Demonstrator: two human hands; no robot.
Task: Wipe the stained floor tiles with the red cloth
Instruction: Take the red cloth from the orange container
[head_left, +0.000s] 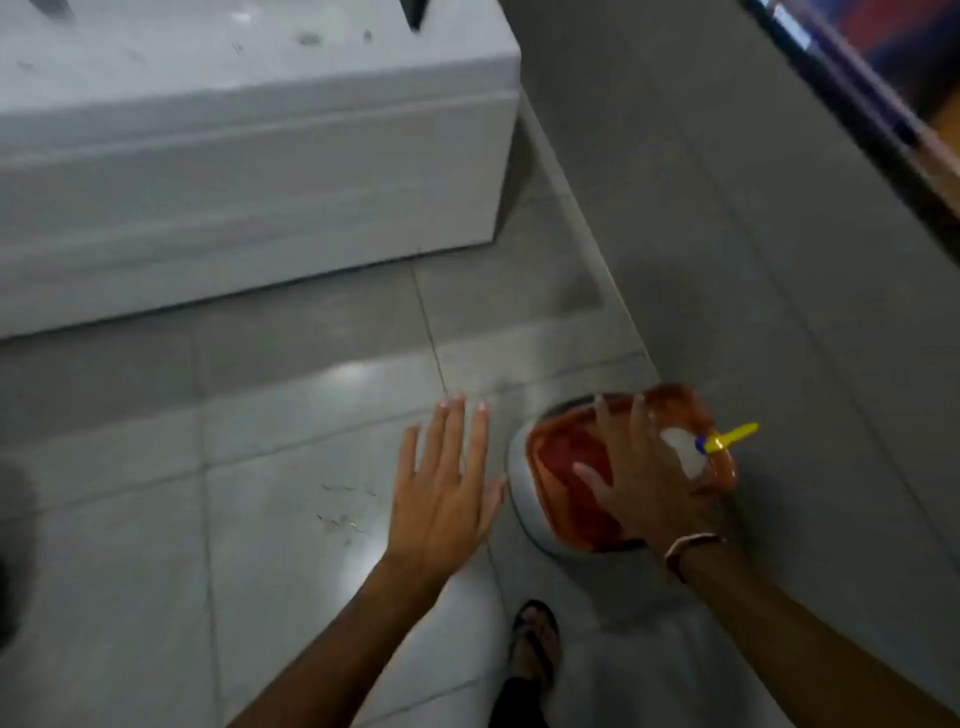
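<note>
The red cloth (566, 467) lies bunched in a white basin (519, 499) on the floor at the right, against the grey wall. My right hand (644, 478) lies on top of the cloth with its fingers spread; whether it grips the cloth is unclear. A small white item with a yellow and blue tip (722, 441) sits at the back of that hand. My left hand (447, 483) hovers open, palm down, just left of the basin. Dark stain marks (340, 519) show on the grey floor tiles left of my left hand.
A white bathtub (249, 171) fills the upper left, its corner reaching towards the wall. The grey wall (753, 234) runs along the right. My sandalled foot (535, 644) stands on the tiles below the basin. A dark doorframe (883, 114) crosses the top right.
</note>
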